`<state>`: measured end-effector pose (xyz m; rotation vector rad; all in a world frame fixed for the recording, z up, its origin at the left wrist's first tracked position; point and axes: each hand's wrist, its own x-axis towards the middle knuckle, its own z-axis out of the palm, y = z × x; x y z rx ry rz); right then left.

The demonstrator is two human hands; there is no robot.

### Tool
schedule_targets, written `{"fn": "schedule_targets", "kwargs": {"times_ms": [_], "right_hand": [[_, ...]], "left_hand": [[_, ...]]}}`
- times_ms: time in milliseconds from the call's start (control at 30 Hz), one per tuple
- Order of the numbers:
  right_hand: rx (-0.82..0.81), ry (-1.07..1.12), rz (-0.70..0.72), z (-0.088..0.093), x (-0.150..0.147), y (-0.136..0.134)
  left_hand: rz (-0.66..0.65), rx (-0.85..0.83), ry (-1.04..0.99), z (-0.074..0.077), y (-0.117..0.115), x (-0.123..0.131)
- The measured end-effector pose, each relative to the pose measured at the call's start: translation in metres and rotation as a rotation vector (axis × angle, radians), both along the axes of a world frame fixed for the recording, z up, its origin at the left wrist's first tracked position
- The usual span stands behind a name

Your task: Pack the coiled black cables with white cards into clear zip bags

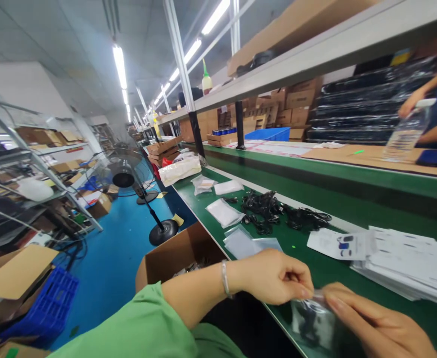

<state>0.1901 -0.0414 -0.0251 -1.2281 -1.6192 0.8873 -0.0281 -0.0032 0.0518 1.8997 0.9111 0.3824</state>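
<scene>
A clear plastic bag with dark contents, perhaps a coiled cable, hangs between my two hands above the green bench edge. My left hand pinches the bag's top edge between thumb and fingers. On the other side of the same edge, my right hand grips it, slightly blurred. Beyond my left hand lie flat empty clear bags. Black cables are heaped farther up the bench, next to white packets. To the right is a stack of printed white leaflets.
An open cardboard box stands below the bench edge on my left. Past it is a floor fan. A shelf runs above the bench. Across it, another person's hand is by a plastic bottle.
</scene>
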Motion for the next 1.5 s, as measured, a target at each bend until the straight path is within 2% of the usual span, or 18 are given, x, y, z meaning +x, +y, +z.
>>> {"fn": "schedule_targets", "kwargs": {"times_ms": [67, 100, 200, 267, 333, 367, 400, 500, 567, 633, 700, 800, 933, 1033, 1133, 1300, 1400, 1500], "right_hand": [[-0.08, 0.001, 0.043, -0.002, -0.004, 0.001], [-0.137, -0.011, 0.014, -0.004, -0.004, 0.002], [-0.27, -0.016, -0.201, -0.011, 0.002, 0.011], [-0.304, -0.006, -0.265, -0.015, 0.005, 0.016], [-0.312, -0.021, -0.264, -0.016, 0.005, 0.018], [-0.311, -0.046, -0.252, -0.016, 0.005, 0.019], [-0.307, -0.078, -0.231, -0.016, 0.004, 0.019], [-0.277, -0.169, -0.157, -0.018, 0.008, 0.017], [-0.26, -0.174, -0.126, -0.021, 0.014, 0.017], [-0.278, -0.127, -0.103, -0.024, 0.017, 0.016], [-0.313, -0.066, -0.075, -0.025, 0.017, 0.016], [-0.336, -0.007, -0.034, -0.022, 0.01, 0.016], [-0.346, 0.053, 0.007, -0.016, 0.001, 0.014], [-0.381, 0.093, -0.011, -0.013, -0.002, 0.013], [-0.41, 0.091, -0.071, -0.014, -0.003, 0.013], [-0.382, 0.144, -0.196, -0.008, -0.01, 0.013], [-0.373, 0.175, -0.181, -0.002, -0.013, 0.012], [-0.362, 0.17, -0.169, 0.0, -0.013, 0.01]], "left_hand": [[-0.057, 0.105, 0.109, 0.022, 0.0, -0.028], [-0.046, 0.185, 0.195, 0.033, 0.001, -0.044], [0.05, 0.331, 0.573, 0.06, 0.008, -0.088], [0.196, 0.361, 0.822, 0.064, 0.013, -0.104], [0.321, 0.39, 0.935, 0.055, 0.017, -0.105], [0.332, 0.416, 0.909, 0.046, 0.017, -0.1], [0.303, 0.446, 0.848, 0.034, 0.016, -0.093], [0.038, 0.588, 0.511, -0.006, 0.009, -0.062], [-0.081, 0.649, 0.464, -0.028, 0.004, -0.041], [-0.118, 0.666, 0.481, -0.042, 0.001, -0.025], [-0.077, 0.655, 0.473, -0.051, 0.003, -0.015], [0.068, 0.571, 0.353, -0.058, 0.01, -0.006], [0.269, 0.376, 0.131, -0.066, 0.018, 0.004], [0.335, 0.291, 0.076, -0.068, 0.018, 0.011], [0.279, 0.311, 0.122, -0.063, 0.013, 0.013], [0.071, 0.517, 0.42, -0.05, 0.006, 0.01], [0.086, 0.534, 0.456, -0.047, 0.008, 0.011], [0.2, 0.422, 0.411, -0.049, 0.013, 0.013]]}}
